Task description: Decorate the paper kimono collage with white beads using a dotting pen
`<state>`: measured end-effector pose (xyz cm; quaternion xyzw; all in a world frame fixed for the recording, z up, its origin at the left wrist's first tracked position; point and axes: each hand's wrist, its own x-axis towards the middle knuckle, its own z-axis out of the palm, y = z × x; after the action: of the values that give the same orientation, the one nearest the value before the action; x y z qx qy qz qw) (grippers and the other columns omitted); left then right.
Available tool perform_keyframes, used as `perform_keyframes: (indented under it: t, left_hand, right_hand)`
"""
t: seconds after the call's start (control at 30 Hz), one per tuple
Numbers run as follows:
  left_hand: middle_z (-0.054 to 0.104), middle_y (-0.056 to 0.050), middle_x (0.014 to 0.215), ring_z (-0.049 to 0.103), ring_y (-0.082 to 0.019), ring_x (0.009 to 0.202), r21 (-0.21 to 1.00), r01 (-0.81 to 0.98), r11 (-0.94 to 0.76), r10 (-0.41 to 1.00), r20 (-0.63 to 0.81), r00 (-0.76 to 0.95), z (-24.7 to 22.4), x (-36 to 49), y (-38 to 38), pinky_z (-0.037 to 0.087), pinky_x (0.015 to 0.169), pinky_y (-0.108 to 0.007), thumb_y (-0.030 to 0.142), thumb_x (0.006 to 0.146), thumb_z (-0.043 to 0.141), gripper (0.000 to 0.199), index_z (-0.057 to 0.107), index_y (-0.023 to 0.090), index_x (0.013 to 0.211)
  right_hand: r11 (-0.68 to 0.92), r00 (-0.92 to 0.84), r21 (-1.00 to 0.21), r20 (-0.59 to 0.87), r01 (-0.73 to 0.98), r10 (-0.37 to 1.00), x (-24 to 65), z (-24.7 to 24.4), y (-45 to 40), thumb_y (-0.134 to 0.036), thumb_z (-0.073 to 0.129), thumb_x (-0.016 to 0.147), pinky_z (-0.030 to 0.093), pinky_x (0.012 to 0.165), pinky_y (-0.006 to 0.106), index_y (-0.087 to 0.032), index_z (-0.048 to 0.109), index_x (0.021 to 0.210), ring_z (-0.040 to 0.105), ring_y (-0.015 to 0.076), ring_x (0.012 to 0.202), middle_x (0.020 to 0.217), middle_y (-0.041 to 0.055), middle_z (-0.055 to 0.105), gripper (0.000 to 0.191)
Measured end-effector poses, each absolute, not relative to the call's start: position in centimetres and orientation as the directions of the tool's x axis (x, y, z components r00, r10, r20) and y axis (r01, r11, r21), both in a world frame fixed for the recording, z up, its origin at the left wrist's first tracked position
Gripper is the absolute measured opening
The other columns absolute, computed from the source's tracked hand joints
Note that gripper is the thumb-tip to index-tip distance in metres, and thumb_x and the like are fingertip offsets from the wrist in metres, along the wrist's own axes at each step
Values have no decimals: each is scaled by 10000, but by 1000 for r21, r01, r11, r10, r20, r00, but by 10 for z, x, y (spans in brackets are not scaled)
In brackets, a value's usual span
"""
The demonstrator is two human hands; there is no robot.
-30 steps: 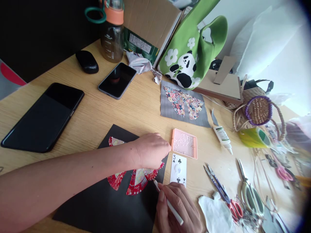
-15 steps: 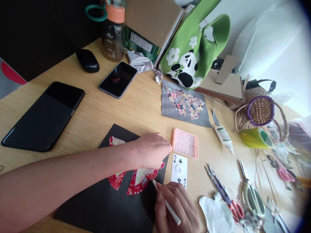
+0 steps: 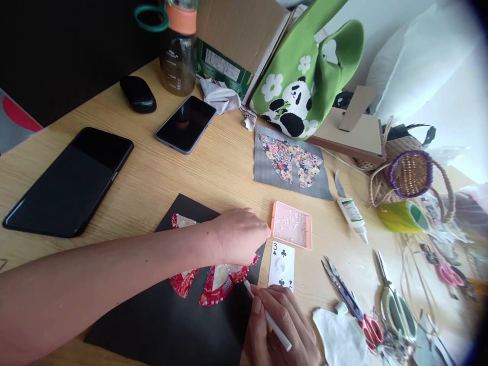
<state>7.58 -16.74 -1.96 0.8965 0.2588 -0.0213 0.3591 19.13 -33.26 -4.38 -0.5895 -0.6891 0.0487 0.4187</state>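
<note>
In my right hand is a slim white stick, pen-like, pinched between thumb and fingers. Its tip is at the lower right rim of a red and cream fabric butterfly, edged with small pearly beads. The butterfly lies on a black sheet. My left hand is closed above the butterfly's upper right part, covering some of it; whatever its fingers hold is hidden. Beside its knuckles stands a pink tray of tiny white beads. Below the tray, a three-of-clubs card carries a white blob.
Scissors with red handles, green-handled scissors and a white glue bottle lie at right. A floral piece on grey cloth is behind. Two phones, a mouse and a bottle stand left and back.
My right hand and the white stick have shifted slightly right and up along the butterfly's edge, over more of the card's lower end. My left hand stays in place.
</note>
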Motion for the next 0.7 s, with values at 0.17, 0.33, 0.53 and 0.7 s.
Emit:
perform_keyframes:
  t: [0.17,0.33,0.53,0.7]
  left_hand:
    - [699,-57,841,610,-234,902,639,477,-603,453,-219,864,-20,76,-167,419,752,-330,34,726,634,169,645,163,835]
    - [698,-51,830,600,-233,902,655,477,-586,459,-217,862,-21,76,-167,418,761,-328,31,728,638,161,633,166,816]
    - [699,-45,841,581,-222,893,673,479,-563,461,-224,859,-21,75,-167,402,740,-320,61,738,652,138,623,176,809]
    - [676,-29,814,567,-202,865,660,507,-555,458,-266,848,-13,73,-165,387,702,-293,109,745,679,112,635,187,813]
  right_hand:
    - [314,-12,-546,486,777,874,196,-43,-331,34,610,835,540,574,295,-168,687,992,636,135,630,741,12,682,267]
    - [288,46,-569,500,770,865,190,-41,-334,20,608,846,530,572,306,-185,686,974,625,143,629,729,7,670,254]
    - [234,245,-689,521,686,818,188,-35,-334,17,557,869,527,591,342,-182,684,943,631,163,649,748,17,643,247]
    - [351,208,-695,584,628,785,208,-41,-330,-21,547,891,537,589,346,-169,680,984,660,171,658,752,22,677,219]
